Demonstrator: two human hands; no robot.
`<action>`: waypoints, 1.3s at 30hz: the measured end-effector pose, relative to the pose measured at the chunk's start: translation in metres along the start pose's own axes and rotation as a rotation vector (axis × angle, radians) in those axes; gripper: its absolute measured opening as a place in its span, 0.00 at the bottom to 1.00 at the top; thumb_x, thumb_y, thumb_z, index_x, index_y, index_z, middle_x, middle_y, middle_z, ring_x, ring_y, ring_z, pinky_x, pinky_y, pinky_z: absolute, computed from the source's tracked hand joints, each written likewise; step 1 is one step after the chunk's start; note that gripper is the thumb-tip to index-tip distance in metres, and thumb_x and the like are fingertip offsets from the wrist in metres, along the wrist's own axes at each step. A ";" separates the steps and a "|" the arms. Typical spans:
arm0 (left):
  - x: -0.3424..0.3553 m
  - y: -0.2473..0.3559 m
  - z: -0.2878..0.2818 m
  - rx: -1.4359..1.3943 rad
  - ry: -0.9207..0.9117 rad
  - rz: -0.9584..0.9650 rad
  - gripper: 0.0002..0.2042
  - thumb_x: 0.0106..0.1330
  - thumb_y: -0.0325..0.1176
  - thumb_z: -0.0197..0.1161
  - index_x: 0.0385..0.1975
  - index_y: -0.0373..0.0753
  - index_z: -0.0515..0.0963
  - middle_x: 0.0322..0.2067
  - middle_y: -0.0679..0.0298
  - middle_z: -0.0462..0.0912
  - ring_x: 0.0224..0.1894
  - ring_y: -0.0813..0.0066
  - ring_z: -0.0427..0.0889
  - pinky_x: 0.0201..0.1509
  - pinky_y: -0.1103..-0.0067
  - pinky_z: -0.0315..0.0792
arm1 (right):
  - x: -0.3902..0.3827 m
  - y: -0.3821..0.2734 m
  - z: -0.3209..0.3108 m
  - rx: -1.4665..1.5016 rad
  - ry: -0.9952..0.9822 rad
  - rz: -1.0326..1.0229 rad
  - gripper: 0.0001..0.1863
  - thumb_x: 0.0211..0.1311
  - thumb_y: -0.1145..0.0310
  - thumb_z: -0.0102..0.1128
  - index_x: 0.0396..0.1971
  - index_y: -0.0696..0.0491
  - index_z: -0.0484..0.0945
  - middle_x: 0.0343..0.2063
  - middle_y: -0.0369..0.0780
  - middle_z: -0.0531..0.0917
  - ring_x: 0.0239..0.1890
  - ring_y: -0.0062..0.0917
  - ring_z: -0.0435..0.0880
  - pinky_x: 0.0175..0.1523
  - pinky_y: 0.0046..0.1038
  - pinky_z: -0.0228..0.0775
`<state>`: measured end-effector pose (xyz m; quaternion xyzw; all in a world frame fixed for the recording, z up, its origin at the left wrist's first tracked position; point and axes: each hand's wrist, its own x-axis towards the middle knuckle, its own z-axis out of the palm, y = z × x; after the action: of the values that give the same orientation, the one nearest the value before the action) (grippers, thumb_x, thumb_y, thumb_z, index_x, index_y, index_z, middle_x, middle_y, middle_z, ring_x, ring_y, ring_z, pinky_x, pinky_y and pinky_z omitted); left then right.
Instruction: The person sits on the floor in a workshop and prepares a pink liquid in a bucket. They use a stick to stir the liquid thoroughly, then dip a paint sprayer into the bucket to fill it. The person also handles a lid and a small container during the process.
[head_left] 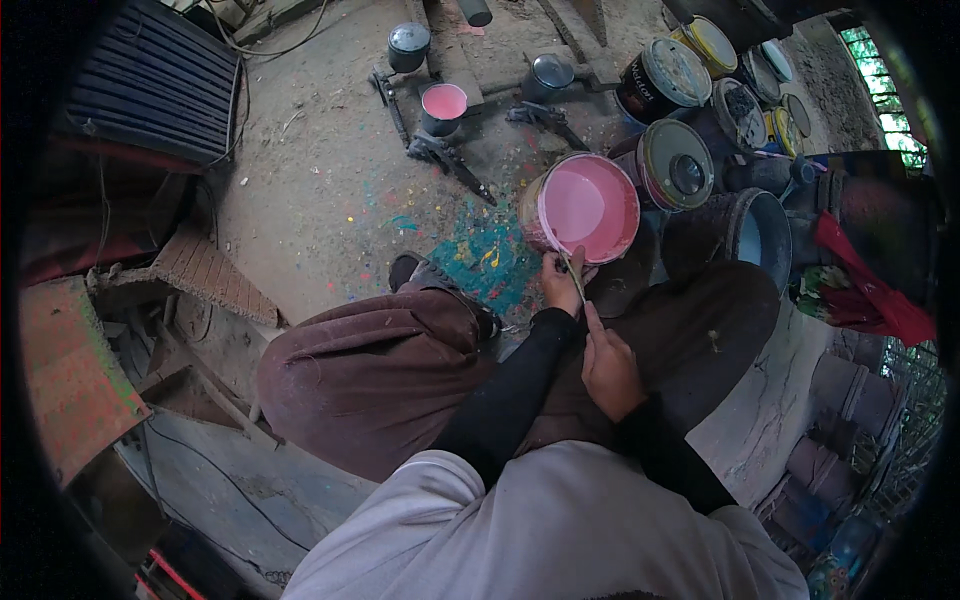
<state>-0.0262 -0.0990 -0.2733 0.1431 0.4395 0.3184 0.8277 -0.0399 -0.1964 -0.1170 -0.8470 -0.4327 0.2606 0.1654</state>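
A bucket of pink paint (pixel 600 205) stands upright just beyond my knees, its rim smeared with pink. At its near rim is my left hand (pixel 562 287), fingers closed; whatever they grip is hidden. A thin, light-coloured stick-like tool (pixel 573 277) slants from the rim toward my right hand (pixel 611 371). My right fingers are closed around its lower end, with the index finger stretched along it. The tool's far end is too small to make out.
Spray guns lie ahead, by an open cup of pink paint (pixel 443 103) and lidded cups (pixel 408 45) (pixel 551 73). Lidded paint cans (pixel 676 72) and an open bucket (pixel 762 235) crowd the right. A red cloth (pixel 865 285) hangs there. Teal paint (pixel 480 258) stains the floor.
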 end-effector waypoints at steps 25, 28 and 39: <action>-0.009 0.000 0.005 0.055 0.059 -0.019 0.11 0.69 0.28 0.60 0.43 0.37 0.65 0.43 0.58 0.75 0.41 0.72 0.80 0.40 0.74 0.84 | 0.030 -0.016 -0.035 0.040 -0.235 0.068 0.27 0.65 0.77 0.47 0.65 0.61 0.61 0.26 0.57 0.79 0.31 0.51 0.80 0.39 0.47 0.69; -0.006 -0.002 0.005 0.076 0.055 -0.003 0.10 0.69 0.27 0.60 0.42 0.36 0.64 0.42 0.59 0.75 0.40 0.72 0.80 0.39 0.75 0.84 | 0.036 -0.002 -0.047 0.051 -0.256 -0.004 0.26 0.64 0.76 0.48 0.64 0.61 0.63 0.27 0.58 0.80 0.32 0.53 0.80 0.40 0.48 0.71; 0.000 -0.011 0.006 0.101 0.086 0.107 0.11 0.68 0.29 0.62 0.37 0.38 0.64 0.35 0.60 0.74 0.34 0.74 0.79 0.35 0.74 0.83 | 0.075 0.035 -0.108 0.506 -0.667 0.431 0.24 0.69 0.73 0.48 0.65 0.50 0.68 0.27 0.34 0.76 0.24 0.21 0.72 0.39 0.22 0.72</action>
<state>-0.0169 -0.1070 -0.2759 0.1940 0.4818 0.3454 0.7816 0.0828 -0.1609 -0.0701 -0.7206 -0.1993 0.6443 0.1609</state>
